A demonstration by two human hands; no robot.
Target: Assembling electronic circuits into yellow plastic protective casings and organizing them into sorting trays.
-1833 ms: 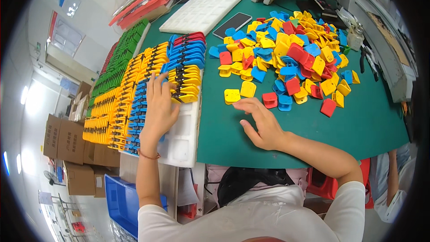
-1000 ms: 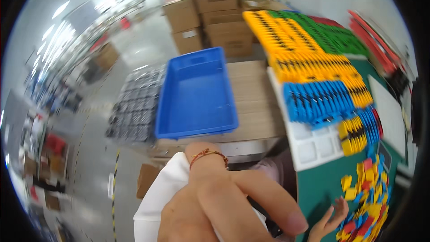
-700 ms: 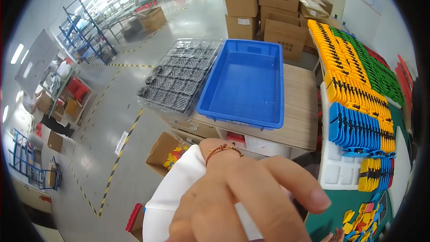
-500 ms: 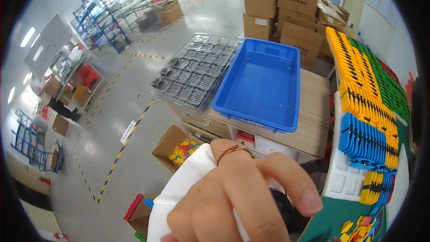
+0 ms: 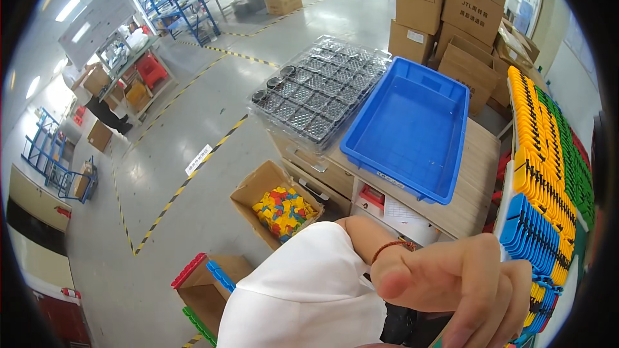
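My left hand (image 5: 458, 277) is raised close to the camera at the lower right, at the end of a white sleeve (image 5: 296, 283). A reddish-brown cord bracelet (image 5: 394, 245) circles the wrist. Its fingers are loosely bent and point down, the thumb stands apart from them, and nothing shows in the hand. Behind it, close in the picture but not visibly touched, are stacked rows of flat blue plastic pieces (image 5: 532, 235) and yellow plastic pieces (image 5: 545, 187). My right hand does not show.
An open blue tub (image 5: 406, 129) and clear plastic blister trays (image 5: 322, 90) lie on a wooden cabinet (image 5: 480, 174). Below stands a carton (image 5: 248, 200) of small coloured pieces. A second carton (image 5: 206, 296) has coloured edge strips. Stacked cartons (image 5: 474, 0) rise behind; a person (image 5: 97, 100) stands far left.
The view has turned, so the surroundings sit further right. My left hand has swung right and rotated, showing its thumb, and more of the white sleeve is visible.
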